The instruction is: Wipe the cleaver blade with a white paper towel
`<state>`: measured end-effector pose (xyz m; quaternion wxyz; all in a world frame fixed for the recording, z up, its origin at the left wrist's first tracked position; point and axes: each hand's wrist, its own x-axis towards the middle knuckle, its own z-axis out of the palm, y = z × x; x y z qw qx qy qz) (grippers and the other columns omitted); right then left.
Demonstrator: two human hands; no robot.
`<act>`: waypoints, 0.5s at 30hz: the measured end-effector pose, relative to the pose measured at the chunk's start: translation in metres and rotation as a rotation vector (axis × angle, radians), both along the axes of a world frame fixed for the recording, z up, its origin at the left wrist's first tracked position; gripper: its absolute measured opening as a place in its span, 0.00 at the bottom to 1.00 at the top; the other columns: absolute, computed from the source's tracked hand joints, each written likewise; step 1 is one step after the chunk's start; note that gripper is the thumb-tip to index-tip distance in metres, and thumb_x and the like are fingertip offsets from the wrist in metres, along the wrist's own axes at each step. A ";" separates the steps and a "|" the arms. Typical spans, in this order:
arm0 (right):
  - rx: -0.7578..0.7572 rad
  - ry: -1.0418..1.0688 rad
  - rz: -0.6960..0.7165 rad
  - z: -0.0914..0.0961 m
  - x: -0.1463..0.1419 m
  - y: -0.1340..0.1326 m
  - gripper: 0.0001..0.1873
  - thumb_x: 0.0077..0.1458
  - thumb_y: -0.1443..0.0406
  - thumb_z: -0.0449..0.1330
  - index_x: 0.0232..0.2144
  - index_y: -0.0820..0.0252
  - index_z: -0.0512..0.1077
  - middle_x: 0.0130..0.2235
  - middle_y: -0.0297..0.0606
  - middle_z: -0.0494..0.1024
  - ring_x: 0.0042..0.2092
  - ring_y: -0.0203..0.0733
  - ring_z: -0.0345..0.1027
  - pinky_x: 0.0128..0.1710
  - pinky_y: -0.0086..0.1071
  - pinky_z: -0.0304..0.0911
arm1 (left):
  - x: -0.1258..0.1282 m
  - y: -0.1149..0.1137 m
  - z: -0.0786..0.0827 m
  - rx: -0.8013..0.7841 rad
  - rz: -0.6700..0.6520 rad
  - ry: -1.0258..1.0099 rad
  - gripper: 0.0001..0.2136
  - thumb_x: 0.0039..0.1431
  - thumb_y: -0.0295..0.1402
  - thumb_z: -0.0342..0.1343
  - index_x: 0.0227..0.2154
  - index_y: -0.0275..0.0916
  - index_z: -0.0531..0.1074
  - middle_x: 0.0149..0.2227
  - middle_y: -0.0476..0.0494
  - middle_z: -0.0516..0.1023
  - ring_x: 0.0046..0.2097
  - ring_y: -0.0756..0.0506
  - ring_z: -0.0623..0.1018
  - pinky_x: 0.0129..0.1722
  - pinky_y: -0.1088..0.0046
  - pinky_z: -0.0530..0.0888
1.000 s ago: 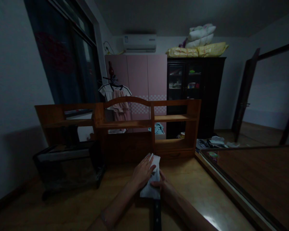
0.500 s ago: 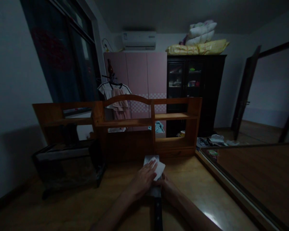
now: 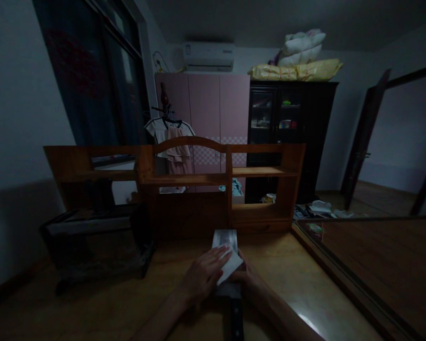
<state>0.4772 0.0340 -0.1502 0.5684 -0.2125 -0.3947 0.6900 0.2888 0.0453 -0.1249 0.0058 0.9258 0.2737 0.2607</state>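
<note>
A kitchen cleaver lies lengthwise ahead of me, its broad blade (image 3: 225,237) pointing away and its black riveted handle (image 3: 236,318) toward me. Across the blade's middle, my left hand (image 3: 204,272) presses a folded white tissue (image 3: 231,268) with its fingers laid over it. My right hand (image 3: 247,275) grips the blade from its right side, close beside the tissue; some of its fingers are hidden. Neither hand is on the handle. Whether the blade rests on the wooden tabletop (image 3: 270,255) or is held just above it, I cannot tell.
A wooden shelf unit (image 3: 188,180) stands along the table's far edge. At the left is a dark glass tank (image 3: 99,251). A raised wooden ledge (image 3: 326,274) borders the right side. Wardrobes, hanging clothes (image 3: 173,142) and an open door (image 3: 367,142) are farther back.
My left hand and the tissue have slid along the blade toward the handle, baring more of its far end. The right hand keeps its hold on the blade. The view has shifted slightly.
</note>
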 end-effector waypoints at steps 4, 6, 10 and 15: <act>-0.060 -0.009 0.062 0.004 0.000 -0.003 0.42 0.33 0.79 0.65 0.53 0.55 0.65 0.41 0.37 0.80 0.39 0.47 0.75 0.38 0.36 0.69 | -0.004 0.010 -0.008 0.023 0.118 -0.090 0.22 0.73 0.37 0.37 0.66 0.44 0.58 0.67 0.47 0.58 0.68 0.45 0.59 0.66 0.61 0.61; -0.062 -0.026 0.089 0.005 0.001 -0.003 0.43 0.34 0.77 0.65 0.56 0.55 0.64 0.41 0.38 0.80 0.38 0.48 0.76 0.38 0.38 0.69 | -0.006 0.011 -0.010 0.020 0.169 -0.124 0.21 0.73 0.38 0.38 0.65 0.44 0.60 0.67 0.47 0.59 0.67 0.45 0.59 0.66 0.62 0.62; -0.115 -0.024 0.092 0.002 0.003 0.001 0.42 0.34 0.76 0.61 0.55 0.54 0.65 0.39 0.36 0.80 0.36 0.46 0.75 0.35 0.36 0.69 | -0.008 0.008 -0.007 0.033 0.182 -0.131 0.22 0.73 0.38 0.39 0.65 0.42 0.59 0.67 0.45 0.59 0.68 0.45 0.58 0.66 0.61 0.61; -0.123 0.046 0.028 0.001 0.002 0.005 0.27 0.37 0.70 0.59 0.44 0.51 0.73 0.41 0.36 0.79 0.39 0.49 0.73 0.37 0.40 0.69 | -0.006 -0.002 0.004 0.046 0.085 -0.063 0.23 0.73 0.39 0.39 0.66 0.41 0.56 0.68 0.44 0.56 0.69 0.45 0.56 0.68 0.60 0.58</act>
